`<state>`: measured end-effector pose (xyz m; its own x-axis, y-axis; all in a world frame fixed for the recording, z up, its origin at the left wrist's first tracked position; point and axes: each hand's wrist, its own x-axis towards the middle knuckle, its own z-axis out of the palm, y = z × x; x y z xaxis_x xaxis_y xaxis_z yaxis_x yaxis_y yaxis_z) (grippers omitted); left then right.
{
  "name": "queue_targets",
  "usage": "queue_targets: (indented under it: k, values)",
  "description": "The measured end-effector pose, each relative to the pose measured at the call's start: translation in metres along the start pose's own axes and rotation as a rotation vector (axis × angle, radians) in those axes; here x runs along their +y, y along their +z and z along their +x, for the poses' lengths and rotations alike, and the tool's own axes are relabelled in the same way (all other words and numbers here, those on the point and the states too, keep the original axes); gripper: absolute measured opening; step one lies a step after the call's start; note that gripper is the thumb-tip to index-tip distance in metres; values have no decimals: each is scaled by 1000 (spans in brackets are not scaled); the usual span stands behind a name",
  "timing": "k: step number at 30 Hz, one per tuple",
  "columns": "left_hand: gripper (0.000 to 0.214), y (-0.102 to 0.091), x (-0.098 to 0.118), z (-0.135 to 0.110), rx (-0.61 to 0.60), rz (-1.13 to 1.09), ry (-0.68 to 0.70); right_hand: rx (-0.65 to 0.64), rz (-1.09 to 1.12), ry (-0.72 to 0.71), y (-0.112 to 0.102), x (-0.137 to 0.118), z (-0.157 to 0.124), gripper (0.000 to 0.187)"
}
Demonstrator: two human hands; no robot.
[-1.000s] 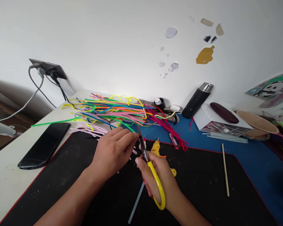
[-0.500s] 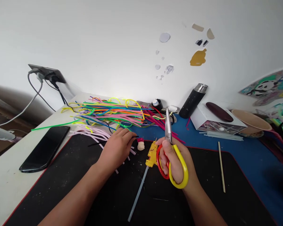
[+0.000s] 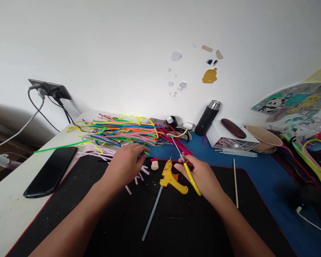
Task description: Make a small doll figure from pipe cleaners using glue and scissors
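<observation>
My right hand (image 3: 202, 175) is closed round yellow-handled scissors (image 3: 188, 172), whose blades point up and left toward the red pipe cleaners. My left hand (image 3: 124, 164) rests knuckles-up on the black mat (image 3: 69, 192), fingers curled over short pink pipe cleaner pieces (image 3: 139, 175); what it pinches is hidden. Between the hands lie a small cream and pink piece (image 3: 154, 164) and a yellow glue gun (image 3: 171, 176) with a glue stick (image 3: 151, 214) trailing toward me.
A heap of coloured pipe cleaners (image 3: 123, 130) lies beyond the hands. A black phone (image 3: 51, 170) sits at the left, a wooden stick (image 3: 235, 182) at the right. A black flask (image 3: 206, 117), white box (image 3: 230, 139) and bowl (image 3: 264, 137) stand along the wall.
My right hand lifted the scissors away from my left hand, swung right, then lowered them beside the glue gun. My left hand stayed over the pink pieces. The view shifted right.
</observation>
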<state>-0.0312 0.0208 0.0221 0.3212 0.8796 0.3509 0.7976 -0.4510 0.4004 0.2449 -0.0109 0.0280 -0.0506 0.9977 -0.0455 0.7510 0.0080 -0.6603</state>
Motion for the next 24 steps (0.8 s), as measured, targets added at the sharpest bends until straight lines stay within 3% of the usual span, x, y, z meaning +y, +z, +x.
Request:
queue_targets:
  k: [3,8,11,20,24]
  values:
    - [23,-10,7,13,-157,64,-39,-60,-212,83,-10,12,-4,36]
    - [26,-14,18,38,-235,151,-42,-164,-457,151,-15,21,-12,42]
    - [24,-18,22,42,-289,175,-36,-218,-537,138,-17,23,-15,36]
    - [21,-19,10,-18,-269,88,-77,-283,-612,55,-26,28,-24,39]
    - [23,-14,11,-22,-296,-7,-103,-286,-622,35,-25,31,-26,39]
